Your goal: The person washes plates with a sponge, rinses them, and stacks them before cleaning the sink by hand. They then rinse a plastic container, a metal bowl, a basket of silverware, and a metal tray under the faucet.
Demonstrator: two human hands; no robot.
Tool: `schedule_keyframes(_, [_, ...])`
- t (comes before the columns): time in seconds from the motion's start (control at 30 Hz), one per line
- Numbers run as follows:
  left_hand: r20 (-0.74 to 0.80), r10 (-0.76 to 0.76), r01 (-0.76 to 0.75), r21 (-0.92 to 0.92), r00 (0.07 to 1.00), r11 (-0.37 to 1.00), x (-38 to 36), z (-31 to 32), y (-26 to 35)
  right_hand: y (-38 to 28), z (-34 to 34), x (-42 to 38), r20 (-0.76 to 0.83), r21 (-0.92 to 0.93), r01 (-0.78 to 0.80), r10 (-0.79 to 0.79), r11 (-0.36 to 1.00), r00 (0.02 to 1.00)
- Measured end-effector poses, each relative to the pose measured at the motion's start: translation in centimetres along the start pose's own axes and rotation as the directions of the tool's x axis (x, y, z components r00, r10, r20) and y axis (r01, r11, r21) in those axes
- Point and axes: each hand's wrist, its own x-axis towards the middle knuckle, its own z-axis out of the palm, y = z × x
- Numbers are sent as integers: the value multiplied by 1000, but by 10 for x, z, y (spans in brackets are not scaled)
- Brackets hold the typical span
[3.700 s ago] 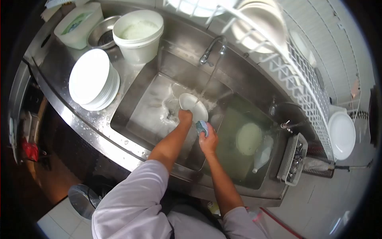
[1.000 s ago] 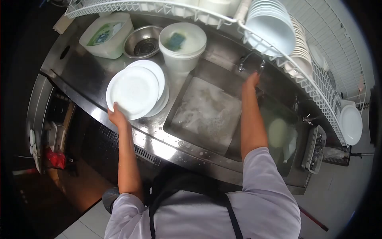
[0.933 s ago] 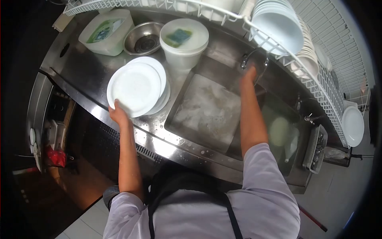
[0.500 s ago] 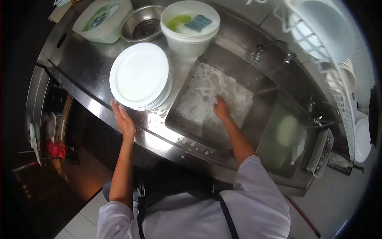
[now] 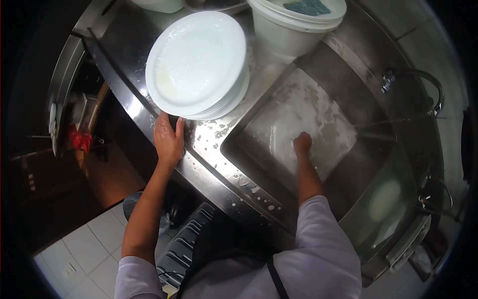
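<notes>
A stack of white plates (image 5: 196, 65) stands on the steel counter (image 5: 209, 137), left of the sink. My left hand (image 5: 168, 139) is at the stack's lower edge, thumb apart from the fingers, fingertips partly hidden by the plate rims. Over the sink (image 5: 318, 124), which holds foamy, cloudy water, my right hand (image 5: 302, 143) is closed; what it holds, if anything, is too small to make out.
A white bucket (image 5: 294, 30) with a green-blue sponge (image 5: 307, 7) stands behind the plates. A tap (image 5: 418, 74) arches at the right. A second basin (image 5: 383, 209) holds greenish water and a pale round item.
The view has shifted, bringing the plates closer. My left hand has its thumb spread further at the stack. My right hand's pointing finger is now drawn in.
</notes>
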Motion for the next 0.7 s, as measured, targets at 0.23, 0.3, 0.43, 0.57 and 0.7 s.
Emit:
schedule_keyframes(0.23, [-33, 24, -23, 36, 999, 999, 0, 0, -3, 11, -19, -1, 152, -279, 291, -257, 915, 954])
schedule_keyframes(0.3, [-19, 8, -7, 26, 1000, 1000, 0, 2, -4, 14, -9, 3, 153, -193, 274, -247, 942, 957])
schedule_keyframes(0.43, [-13, 4, -4, 16, 1000, 1000, -1, 2, -4, 19, 0, 2, 68, -60, 186, -182, 981, 981])
schedule_keyframes(0.57, [-12, -7, 8, 39, 1000, 999, -1, 3, -4, 11, -7, 3, 50, -14, 112, -111, 994, 993])
schedule_keyframes(0.7, [-31, 17, -17, 14, 999, 1000, -1, 6, -9, 7, -17, 10, 171, -113, 222, -201, 968, 964])
